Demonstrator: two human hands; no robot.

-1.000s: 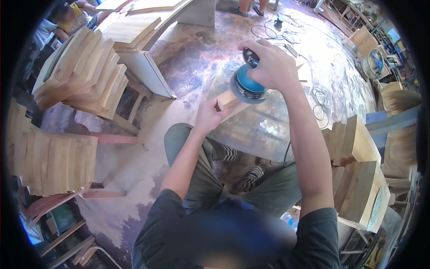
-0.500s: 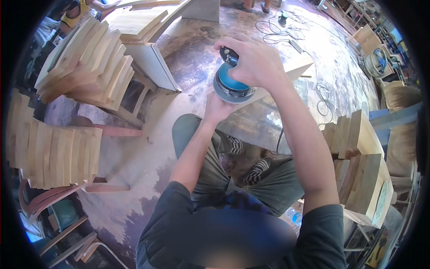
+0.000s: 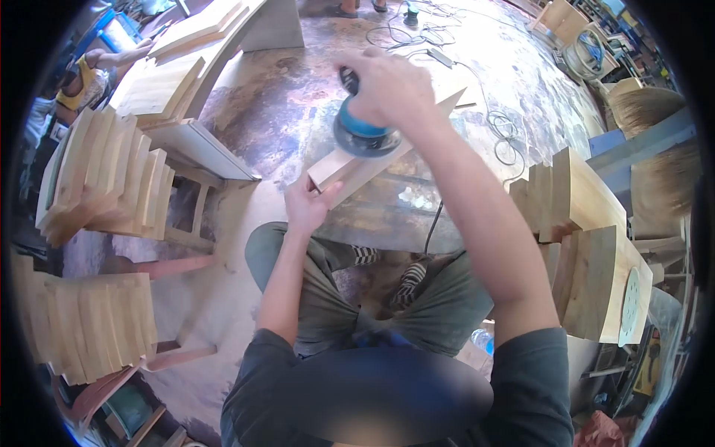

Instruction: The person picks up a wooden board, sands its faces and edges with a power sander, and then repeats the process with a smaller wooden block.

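Head view, starting close: bent knees [image 3: 268, 249] frame the work, and just past them the left hand [image 3: 307, 207] grips the near end of a pale wooden board [image 3: 365, 174], thumb on one side. That board slants away over the floor [image 3: 238, 89]; what props it I can't tell. Above it, the right hand [image 3: 395, 89] wraps the top of a blue sander [image 3: 361, 128], its round pad seemingly against the wood. The board looks stiff and fairly light, dry and not slippery, best held by its end or long edges, clear of the pad; the sander looks denser, and the rounded top makes the sensible grip. Whether it's spinning, no telling. Out to the left, boards stand in stacks [image 3: 97, 324]; to the right, thick blocks [image 3: 592, 283] carry a perforated disc [image 3: 630, 305]. Farther off, loose cable [image 3: 395, 37] lies near a second sander [image 3: 410, 15], and another person [image 3: 78, 86] reaches toward more boards [image 3: 160, 86].
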